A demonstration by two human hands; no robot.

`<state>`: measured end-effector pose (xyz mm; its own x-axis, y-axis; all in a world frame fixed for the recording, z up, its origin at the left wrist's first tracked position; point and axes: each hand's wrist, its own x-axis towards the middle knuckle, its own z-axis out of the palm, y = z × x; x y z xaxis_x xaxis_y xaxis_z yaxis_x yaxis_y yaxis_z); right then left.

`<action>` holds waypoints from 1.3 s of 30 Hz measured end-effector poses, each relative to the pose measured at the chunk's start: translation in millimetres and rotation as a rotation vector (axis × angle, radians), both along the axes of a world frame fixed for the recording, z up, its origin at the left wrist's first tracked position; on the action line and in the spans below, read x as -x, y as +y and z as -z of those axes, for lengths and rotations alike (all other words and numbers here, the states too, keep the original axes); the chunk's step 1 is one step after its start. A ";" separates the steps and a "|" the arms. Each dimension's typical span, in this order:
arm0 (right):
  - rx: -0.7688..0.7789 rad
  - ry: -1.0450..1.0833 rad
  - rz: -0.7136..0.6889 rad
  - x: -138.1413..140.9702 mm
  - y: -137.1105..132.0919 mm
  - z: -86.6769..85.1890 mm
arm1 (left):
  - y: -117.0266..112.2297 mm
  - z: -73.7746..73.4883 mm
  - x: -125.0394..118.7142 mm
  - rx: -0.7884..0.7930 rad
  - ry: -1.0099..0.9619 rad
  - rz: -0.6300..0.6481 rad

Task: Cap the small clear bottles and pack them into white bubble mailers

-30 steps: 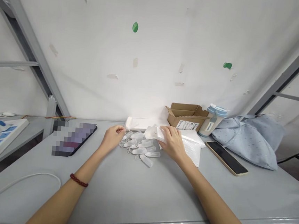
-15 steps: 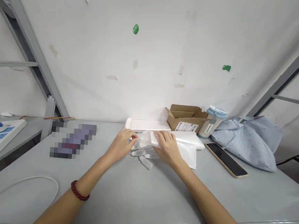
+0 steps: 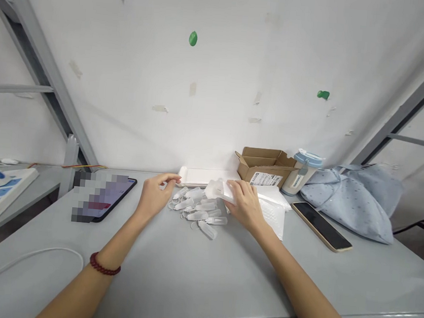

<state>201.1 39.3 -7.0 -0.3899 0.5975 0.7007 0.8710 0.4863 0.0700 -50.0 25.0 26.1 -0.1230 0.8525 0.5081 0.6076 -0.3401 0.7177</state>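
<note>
A heap of several small clear plastic bottles (image 3: 198, 211) lies on the grey table (image 3: 187, 275) between my hands. My right hand (image 3: 243, 204) is closed on the mouth of a white bubble mailer (image 3: 270, 211) that lies flat to its right. My left hand (image 3: 155, 193) hovers just left of the heap, fingers loosely curled with thumb and forefinger stretched toward the bottles; nothing shows in it. A dark red bead bracelet (image 3: 103, 267) circles my left wrist.
A white tray (image 3: 205, 176) lies against the wall behind the heap. A cardboard box (image 3: 265, 166), a blue-lidded cup (image 3: 303, 171), a light blue bag (image 3: 353, 198) and a phone (image 3: 321, 225) are at right. Another phone (image 3: 101, 196) and a white cable (image 3: 21, 261) lie at left.
My left hand had reached to the mailer's mouth beside my right hand; it has now drawn back left of the heap. My right hand keeps its hold on the mailer.
</note>
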 end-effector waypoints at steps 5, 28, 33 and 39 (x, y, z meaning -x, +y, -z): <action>-0.016 0.028 -0.046 4.9 -4.2 -1.9 | -8.0 9.2 -22.0 -0.043 0.066 0.201; -0.644 0.336 -0.333 -26.8 -12.3 -35.5 | -28.7 0.5 -41.9 0.010 -0.102 0.304; -0.759 0.364 -0.337 -23.7 -16.1 -46.2 | -30.7 1.7 -43.7 -0.002 -0.082 0.321; -0.762 0.429 -0.331 -31.4 -17.0 -30.7 | -30.1 5.0 -45.2 -0.027 -0.080 0.338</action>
